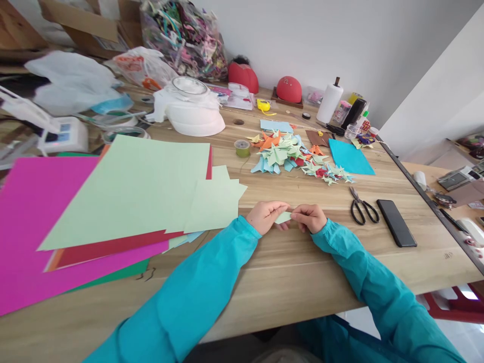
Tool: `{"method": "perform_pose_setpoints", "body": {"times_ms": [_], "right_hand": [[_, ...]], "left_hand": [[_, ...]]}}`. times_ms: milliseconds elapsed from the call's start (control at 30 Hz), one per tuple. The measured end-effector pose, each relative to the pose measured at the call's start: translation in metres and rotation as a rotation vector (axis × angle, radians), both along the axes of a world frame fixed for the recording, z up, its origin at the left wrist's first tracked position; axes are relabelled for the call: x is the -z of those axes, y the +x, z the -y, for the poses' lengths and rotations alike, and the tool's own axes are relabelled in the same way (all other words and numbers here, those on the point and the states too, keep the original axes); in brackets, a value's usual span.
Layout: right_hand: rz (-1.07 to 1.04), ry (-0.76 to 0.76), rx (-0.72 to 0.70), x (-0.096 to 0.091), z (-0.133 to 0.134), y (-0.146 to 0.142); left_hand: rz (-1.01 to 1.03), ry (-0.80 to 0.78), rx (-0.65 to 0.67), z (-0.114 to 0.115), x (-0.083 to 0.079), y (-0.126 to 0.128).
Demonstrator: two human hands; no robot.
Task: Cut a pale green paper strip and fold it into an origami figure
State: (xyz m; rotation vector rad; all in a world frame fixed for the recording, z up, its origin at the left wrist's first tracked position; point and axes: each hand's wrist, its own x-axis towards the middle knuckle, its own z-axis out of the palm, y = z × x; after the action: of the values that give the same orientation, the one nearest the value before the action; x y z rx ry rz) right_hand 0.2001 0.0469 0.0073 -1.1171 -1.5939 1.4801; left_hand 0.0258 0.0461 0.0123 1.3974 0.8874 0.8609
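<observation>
Between my two hands is a small folded piece of pale green paper (283, 218), held just above the wooden table (287, 282). My left hand (265, 216) grips its left side, with the fingers partly hiding it. My right hand (310, 217) pinches its right end between thumb and fingers. Left of my hands lie pale green paper sheets (128, 186), with smaller cut squares (214, 204) on their right edge. Beyond my hands is a pile of folded paper shapes (280, 151) in green, orange, blue and red.
Black-handled scissors (363, 205) and a black phone (396, 223) lie to the right. A blue sheet (351, 157) and a spool (242, 147) flank the pile. Magenta sheets (22, 217) extend left. White caps (194, 113), plastic bags (71, 80) and red domes (289, 89) stand at the back.
</observation>
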Motion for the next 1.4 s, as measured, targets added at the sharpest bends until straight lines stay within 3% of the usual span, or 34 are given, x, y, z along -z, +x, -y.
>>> {"method": "perform_pose_setpoints", "body": {"times_ms": [133,300,633,900,1167,1267,1400], "right_hand": [[-0.015,-0.030,-0.020,-0.002,-0.002,0.000],[-0.020,-0.040,0.021,-0.002,-0.005,0.003],[-0.039,-0.087,0.017,-0.005,-0.007,0.004],[-0.078,-0.137,0.050,-0.001,-0.010,0.006],[-0.119,-0.155,0.024,0.004,-0.015,0.011],[-0.075,-0.139,0.011,0.002,-0.013,0.011],[0.018,-0.054,-0.017,0.000,-0.006,0.005]], "left_hand": [[0.050,-0.044,-0.011,0.000,-0.004,-0.002],[0.045,0.012,-0.005,0.000,-0.004,-0.003],[0.117,-0.151,0.034,-0.001,-0.004,-0.002],[0.124,-0.025,-0.023,-0.001,-0.002,-0.001],[0.178,-0.167,0.058,-0.005,-0.003,-0.007],[0.144,-0.103,0.065,-0.004,-0.003,-0.007],[0.026,-0.006,-0.049,0.000,0.000,0.000]]}}
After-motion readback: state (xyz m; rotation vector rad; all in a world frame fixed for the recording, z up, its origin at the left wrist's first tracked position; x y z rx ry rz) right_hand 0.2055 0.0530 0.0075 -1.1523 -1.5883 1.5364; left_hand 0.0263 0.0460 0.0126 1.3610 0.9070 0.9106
